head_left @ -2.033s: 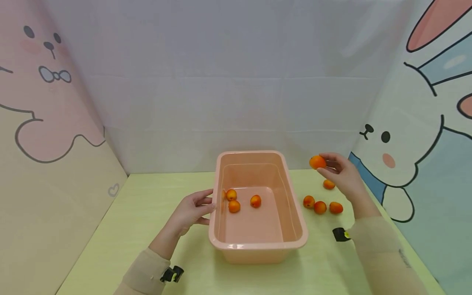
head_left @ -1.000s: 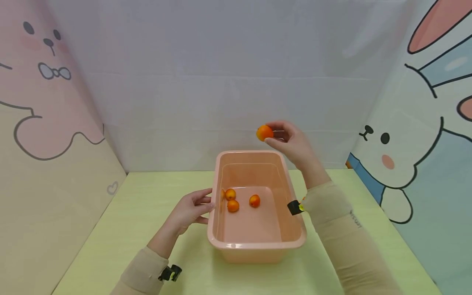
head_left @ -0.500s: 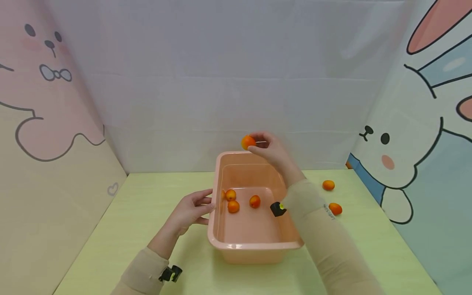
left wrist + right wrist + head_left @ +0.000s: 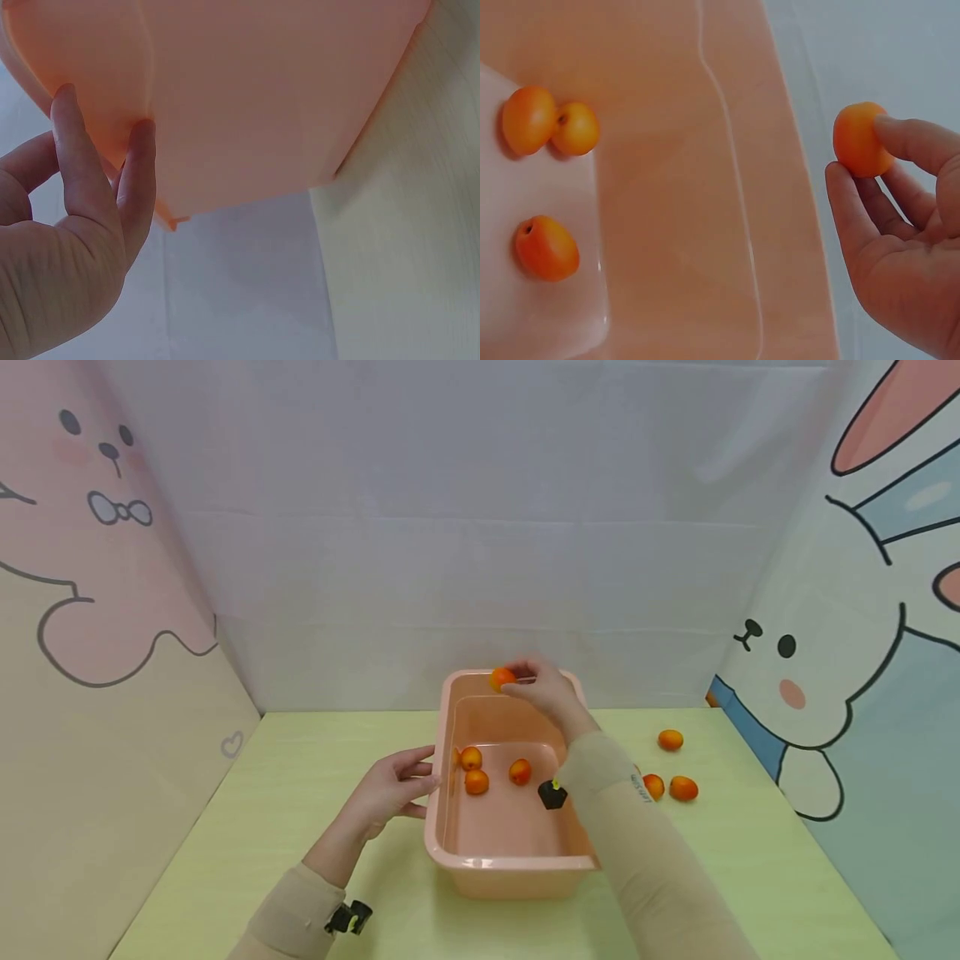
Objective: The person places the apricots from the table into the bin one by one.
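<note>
A pink plastic basin point(image 4: 513, 862) stands in the middle of the table. My left hand point(image 4: 390, 785) holds its left rim; in the left wrist view the fingers point(image 4: 79, 161) touch the basin's outer wall, just under the rim. Over the basin's far end, my right hand point(image 4: 547, 689) pinches a small orange fruit point(image 4: 859, 139) between thumb and fingertips. Inside the basin, one orange fruit point(image 4: 520, 772) lies near the middle. Two more, a front fruit point(image 4: 476, 782) and a back fruit point(image 4: 471, 757), lie together by the left wall.
On the table point(image 4: 300, 827) right of the basin lie several more orange fruits point(image 4: 683, 788), partly hidden by my right sleeve. Another fruit point(image 4: 671, 740) is farther back. A white sheet point(image 4: 465, 527) hangs behind, with cartoon-printed panels point(image 4: 825, 677) at both sides.
My right hand has carried its fruit leftward from the table's right side, then lowered it at the basin's far rim. My left hand stays on the rim.
</note>
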Tool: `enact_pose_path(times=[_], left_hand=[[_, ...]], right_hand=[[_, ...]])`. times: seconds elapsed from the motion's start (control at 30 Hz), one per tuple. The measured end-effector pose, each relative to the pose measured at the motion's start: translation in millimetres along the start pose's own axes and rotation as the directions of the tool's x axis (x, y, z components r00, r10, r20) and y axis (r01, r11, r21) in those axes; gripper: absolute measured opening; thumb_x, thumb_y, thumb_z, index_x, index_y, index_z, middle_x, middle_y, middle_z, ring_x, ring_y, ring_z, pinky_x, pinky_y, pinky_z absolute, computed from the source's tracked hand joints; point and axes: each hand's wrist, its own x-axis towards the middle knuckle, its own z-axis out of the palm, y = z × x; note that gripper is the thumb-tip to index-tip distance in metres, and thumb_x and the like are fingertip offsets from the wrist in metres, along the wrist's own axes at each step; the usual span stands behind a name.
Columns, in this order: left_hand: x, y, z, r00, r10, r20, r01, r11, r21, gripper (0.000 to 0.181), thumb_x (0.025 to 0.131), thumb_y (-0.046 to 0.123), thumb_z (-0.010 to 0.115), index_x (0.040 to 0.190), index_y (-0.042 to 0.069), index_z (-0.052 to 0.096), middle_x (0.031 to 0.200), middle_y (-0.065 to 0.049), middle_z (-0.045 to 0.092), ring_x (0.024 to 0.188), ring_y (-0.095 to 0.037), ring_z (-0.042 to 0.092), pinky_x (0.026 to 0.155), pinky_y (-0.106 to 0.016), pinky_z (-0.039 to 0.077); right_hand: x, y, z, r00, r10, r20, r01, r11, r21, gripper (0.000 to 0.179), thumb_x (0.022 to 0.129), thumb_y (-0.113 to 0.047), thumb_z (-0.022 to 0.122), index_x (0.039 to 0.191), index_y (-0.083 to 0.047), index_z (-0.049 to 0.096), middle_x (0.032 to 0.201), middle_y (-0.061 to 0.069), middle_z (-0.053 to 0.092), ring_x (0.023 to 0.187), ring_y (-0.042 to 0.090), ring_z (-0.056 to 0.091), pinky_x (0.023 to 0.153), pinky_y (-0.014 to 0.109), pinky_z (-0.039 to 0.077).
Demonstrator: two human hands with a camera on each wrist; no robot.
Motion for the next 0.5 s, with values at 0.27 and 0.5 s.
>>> enact_pose_path(times=[0.27,0.5], left_hand=[[-0.5,0.0,1.7,1.000,0.007,-0.003,-0.007,1.000,-0.005,0.060,0.096,0.006,0.065,0.147,-0.009,0.037,0.126,-0.029,0.057,0.098,-0.034,0.069,0.069,-0.043,0.061],[0.0,-0.7,1.3,1.000,0.003,-0.007,-0.003,1.000,0.000,0.061,0.096,0.006,0.065,0.148,-0.008,0.037,0.127,-0.029,0.057,0.098,-0.034,0.069,0.069,-0.042,0.061]], right_hand=[[2.4,14,1,1.000,0.002,0.006,-0.002,0.999,-0.052,0.038,0.095,-0.011,0.068,0.130,-0.005,0.057,0.130,0.012,0.057,0.118,0.031,0.053,0.103,0.041,0.047],[4.7,17,3,1.000,0.021,0.020,-0.018,0.989,-0.147,0.037,0.094,-0.009,0.069,0.128,-0.003,0.057,0.128,0.015,0.057,0.117,0.033,0.054,0.102,0.041,0.048]])
